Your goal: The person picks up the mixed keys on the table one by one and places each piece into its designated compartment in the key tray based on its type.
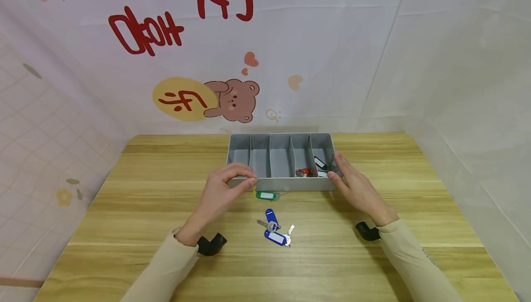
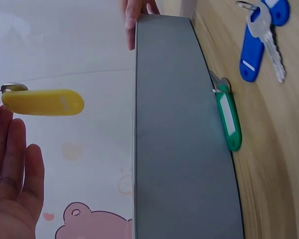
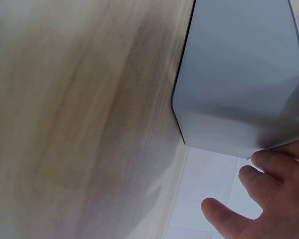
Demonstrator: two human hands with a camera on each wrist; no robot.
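My left hand [image 1: 226, 189] pinches a key's ring by finger and thumb in front of the grey divided box [image 1: 294, 184]. From it hangs a yellow key tag [image 2: 45, 102], the key mostly hidden behind the fingertips. At the box's right end rests my right hand [image 1: 361, 191], fairly straight fingers along the end wall and thumb at the front rim. A green key tag [image 1: 266, 195] with its key lies against the box's front. Nearer me are two keys with blue tags [image 1: 275, 237]. The right compartments hold a red key tag [image 1: 305, 172] and a black key tag [image 1: 320, 162].
The box stands near the back of the wooden table [image 1: 157, 210], with several compartments side by side. A white printed cloth [image 1: 332, 39] hangs behind and beside the table. Black curved pieces [image 1: 212, 245] stick out at both wrists.
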